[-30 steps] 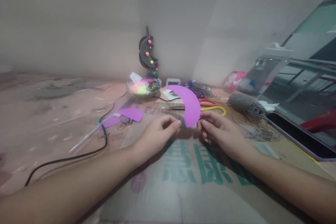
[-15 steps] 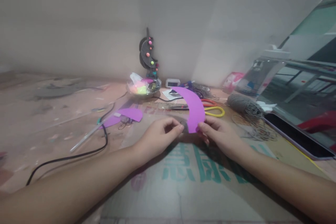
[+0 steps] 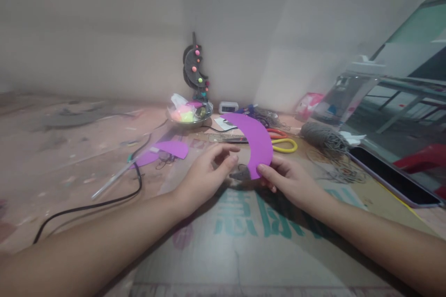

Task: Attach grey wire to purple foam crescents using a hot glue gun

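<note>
- Above the cardboard (image 3: 195,260), my right hand (image 3: 291,178) pinched the purple crescent (image 3: 262,141) by its lower end.
- Beside it, my left hand (image 3: 205,171) held nothing, fingers parted.
- A light pinch seemed best against creasing.

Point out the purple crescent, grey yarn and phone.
Purple crescent (image 3: 261,141): head view, middle of its broad curved band.
Grey yarn (image 3: 321,136): head view, side of the wound bundle.
Phone (image 3: 394,176): head view, middle of the dark screen.

Left hand (image 3: 205,174) loosely parted, right hand (image 3: 292,180) pinched, forearms (image 3: 114,234) stretched forward, angled inward
</note>
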A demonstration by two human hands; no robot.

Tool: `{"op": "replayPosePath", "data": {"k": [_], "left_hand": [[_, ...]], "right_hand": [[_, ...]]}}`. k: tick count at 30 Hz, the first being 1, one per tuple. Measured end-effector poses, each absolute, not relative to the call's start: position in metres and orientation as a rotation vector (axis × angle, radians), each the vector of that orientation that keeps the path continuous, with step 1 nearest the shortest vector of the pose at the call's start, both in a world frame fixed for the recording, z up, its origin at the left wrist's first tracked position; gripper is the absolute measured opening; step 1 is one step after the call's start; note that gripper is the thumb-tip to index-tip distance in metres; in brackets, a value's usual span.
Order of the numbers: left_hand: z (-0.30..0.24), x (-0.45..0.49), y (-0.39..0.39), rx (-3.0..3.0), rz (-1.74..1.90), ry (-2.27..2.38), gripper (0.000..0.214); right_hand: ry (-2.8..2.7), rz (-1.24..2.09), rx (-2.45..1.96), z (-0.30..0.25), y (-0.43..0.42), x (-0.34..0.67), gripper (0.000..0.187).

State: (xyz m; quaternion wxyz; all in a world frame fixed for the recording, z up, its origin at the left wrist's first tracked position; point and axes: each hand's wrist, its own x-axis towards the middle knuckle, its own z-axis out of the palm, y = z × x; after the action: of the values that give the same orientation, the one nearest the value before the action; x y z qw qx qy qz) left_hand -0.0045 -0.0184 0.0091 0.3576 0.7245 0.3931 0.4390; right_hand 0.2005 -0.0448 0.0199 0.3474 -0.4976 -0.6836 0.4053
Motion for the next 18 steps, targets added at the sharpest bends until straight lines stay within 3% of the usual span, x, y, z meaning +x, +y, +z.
{"op": "replayPosePath", "data": {"k": [18], "left_hand": [[0.0086,-0.0045,-0.0170,1.951,0.914,0.907,0.018]], "right_hand": [[-1.905,1.053,-1.234,0.0173,-0.0455,0.2002,0.032]]}}
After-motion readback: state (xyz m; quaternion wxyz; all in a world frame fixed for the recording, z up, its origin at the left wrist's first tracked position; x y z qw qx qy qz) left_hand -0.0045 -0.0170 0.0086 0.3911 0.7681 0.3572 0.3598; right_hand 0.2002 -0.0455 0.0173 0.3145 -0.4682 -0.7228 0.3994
